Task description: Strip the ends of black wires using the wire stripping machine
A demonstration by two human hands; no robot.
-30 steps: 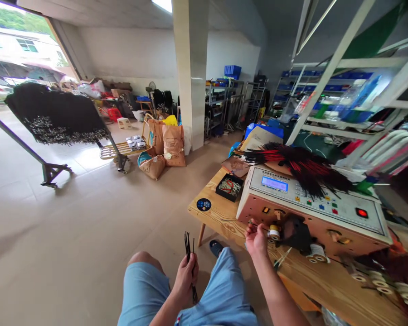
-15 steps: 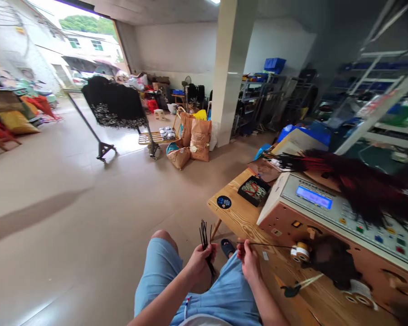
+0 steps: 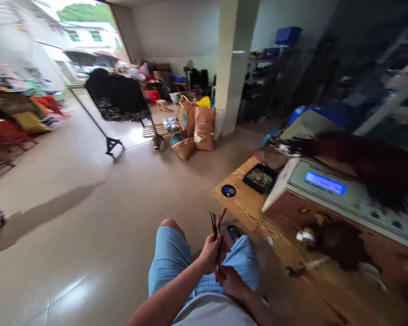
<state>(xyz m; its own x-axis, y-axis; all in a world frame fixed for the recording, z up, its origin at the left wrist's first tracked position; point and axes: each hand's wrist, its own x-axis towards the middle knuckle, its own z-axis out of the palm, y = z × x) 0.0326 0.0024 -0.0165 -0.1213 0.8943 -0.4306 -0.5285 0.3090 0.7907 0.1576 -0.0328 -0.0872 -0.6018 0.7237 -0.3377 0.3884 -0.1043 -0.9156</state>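
Note:
My left hand (image 3: 211, 251) is closed round a thin bundle of black wires (image 3: 214, 228) that stands upright over my lap. Just below it, my right hand (image 3: 231, 281) has its fingers curled at the lower end of the same wires, close to my blue shorts (image 3: 172, 260). To the right, a beige wire-cutting machine (image 3: 329, 199) with a lit blue display (image 3: 325, 183) sits on a wooden table (image 3: 248, 206). A mass of red and black cut wires (image 3: 363, 158) lies on top of the machine, blurred by motion.
A small black tray (image 3: 259, 178) and a round sticker (image 3: 228, 190) sit at the table's left end. Brown sacks (image 3: 199, 131) lean by a white pillar (image 3: 236, 63). A rack draped with black wires (image 3: 117, 97) stands on the tiled floor. Shelving fills the back right.
The view has swung left and down. My right hand left the machine's wire outlet, drew a wire toward my lap and joined the left hand at the bundle.

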